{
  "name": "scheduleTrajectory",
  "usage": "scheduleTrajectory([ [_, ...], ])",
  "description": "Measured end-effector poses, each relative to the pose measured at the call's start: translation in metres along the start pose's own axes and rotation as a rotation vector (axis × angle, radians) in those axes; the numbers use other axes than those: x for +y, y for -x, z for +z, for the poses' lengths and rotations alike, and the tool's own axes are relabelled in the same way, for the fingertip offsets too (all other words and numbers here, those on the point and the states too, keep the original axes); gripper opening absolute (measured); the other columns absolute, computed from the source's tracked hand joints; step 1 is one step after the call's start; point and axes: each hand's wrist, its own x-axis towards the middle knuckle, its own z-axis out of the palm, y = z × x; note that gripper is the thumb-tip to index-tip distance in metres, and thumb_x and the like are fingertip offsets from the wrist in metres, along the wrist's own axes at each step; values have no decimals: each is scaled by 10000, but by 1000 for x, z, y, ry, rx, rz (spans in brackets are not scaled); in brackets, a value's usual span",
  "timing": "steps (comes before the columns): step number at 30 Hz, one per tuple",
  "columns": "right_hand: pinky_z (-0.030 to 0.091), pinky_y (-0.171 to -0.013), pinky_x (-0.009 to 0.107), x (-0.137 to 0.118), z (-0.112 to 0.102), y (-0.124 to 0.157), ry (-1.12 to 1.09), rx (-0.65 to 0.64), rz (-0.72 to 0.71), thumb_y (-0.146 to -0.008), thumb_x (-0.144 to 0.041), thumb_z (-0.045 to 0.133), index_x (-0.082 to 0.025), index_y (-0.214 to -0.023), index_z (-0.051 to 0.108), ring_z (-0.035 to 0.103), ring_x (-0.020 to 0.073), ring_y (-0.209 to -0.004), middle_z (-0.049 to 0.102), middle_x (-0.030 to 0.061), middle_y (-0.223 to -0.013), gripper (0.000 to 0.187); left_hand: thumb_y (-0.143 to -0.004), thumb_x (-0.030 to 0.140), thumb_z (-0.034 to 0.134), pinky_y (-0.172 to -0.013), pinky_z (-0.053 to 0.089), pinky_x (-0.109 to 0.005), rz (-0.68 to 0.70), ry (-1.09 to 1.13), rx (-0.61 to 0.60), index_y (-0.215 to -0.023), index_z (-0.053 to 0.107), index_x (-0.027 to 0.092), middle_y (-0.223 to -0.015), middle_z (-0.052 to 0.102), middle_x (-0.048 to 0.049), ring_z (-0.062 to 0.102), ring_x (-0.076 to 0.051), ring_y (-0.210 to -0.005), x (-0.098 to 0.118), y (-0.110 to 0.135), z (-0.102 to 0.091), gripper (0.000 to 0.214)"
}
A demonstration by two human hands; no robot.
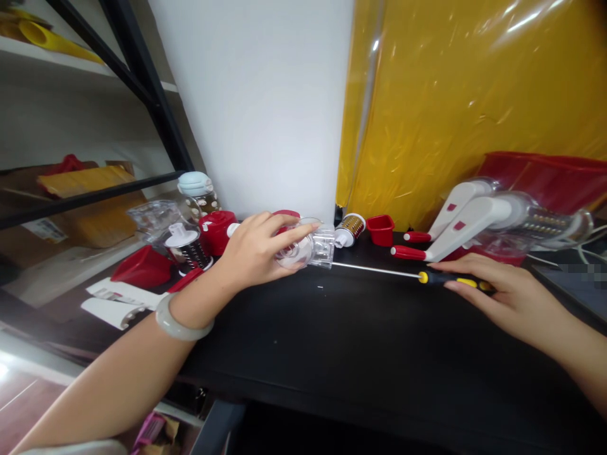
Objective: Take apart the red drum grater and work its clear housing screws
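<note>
My left hand [256, 246] is closed around a clear plastic grater housing [323, 246], held just above the black tabletop. In my right hand [507, 294] is a screwdriver [429, 278] with a black and yellow handle. Its long metal shaft points left, and the tip meets or passes behind the lower right edge of the clear housing; I cannot tell which. Behind my left hand stands a red grater part [218, 230]. A grater drum [351, 229] with a white hub lies just beyond the housing, beside a small red cup [380, 229].
Two assembled drum graters with white cranks [474, 221] stand at the right. On the left are another drum [190, 249], a red hopper part [142, 266], white crank pieces [114, 297] and a bottle with a light blue lid [195, 184]. A black-framed shelf [156, 107] rises beside the table.
</note>
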Motion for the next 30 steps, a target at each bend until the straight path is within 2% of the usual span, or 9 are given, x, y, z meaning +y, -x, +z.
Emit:
scheduleTrajectory([
  [3,606,-811,338,4,-1,0,-35,15,81,-942,-443,634,-315,-1184,709,742,222,-931,762,42,-1059,284,-882,480,728,-779,509,-367,0,-4,4,-1411,610,271,-1213,732,-112,665,-247,-945,0,0,0,580],
  [8,565,-973,404,9,-6,-1,-89,73,88,-849,-478,730,-328,-1122,706,674,238,-1080,670,47,-1128,312,-884,481,725,-772,508,-350,0,-11,-3,-1406,608,272,-1221,735,-98,666,-231,-933,0,0,0,575],
  [14,570,-960,421,6,-13,-1,-170,128,168,-806,-479,751,-325,-1020,679,680,256,-1086,693,39,-1076,273,-880,480,725,-782,510,-354,-15,8,19,-1413,599,276,-1222,731,-101,668,-234,-946,0,1,1,585],
  [17,606,-859,429,0,-15,-3,-164,176,303,-762,-601,752,-307,-963,708,723,281,-981,746,47,-1024,359,-877,475,726,-778,510,-358,-26,3,22,-1414,598,281,-1219,732,-101,668,-236,-938,0,1,1,585],
  [20,615,-691,394,-4,-14,-6,-216,175,428,-726,-705,733,-275,-908,726,729,243,-731,761,50,-881,467,-881,466,727,-766,506,-359,-22,-3,34,-1410,601,282,-1211,733,-100,665,-238,-932,0,1,1,575],
  [23,532,-480,325,-7,-11,-5,-337,93,541,-773,-733,681,-248,-939,722,612,178,-463,691,20,-640,514,-886,478,720,-765,502,-353,-15,-2,29,-1418,594,290,-1209,733,-97,663,-232,-930,0,1,1,579],
  [25,443,-399,286,-7,-9,-4,-372,42,604,-815,-744,630,-233,-965,726,540,160,-390,600,-7,-511,541,-886,487,718,-772,502,-353,-12,1,23,-1424,590,292,-1214,732,-98,662,-230,-932,0,1,1,587],
  [27,394,-374,264,-5,-8,-2,-396,22,634,-837,-747,599,-230,-975,731,497,136,-376,588,-9,-531,551,-885,485,720,-771,502,-352,-9,2,25,-1423,592,291,-1215,732,-99,662,-231,-931,0,1,2,587],
  [30,439,-401,248,-1,-8,0,-490,-15,620,-820,-692,667,-273,-1037,715,535,112,-467,697,24,-836,474,-889,471,718,-755,496,-347,-7,-2,29,-1416,601,288,-1212,733,-99,659,-231,-925,-1,1,2,570],
])
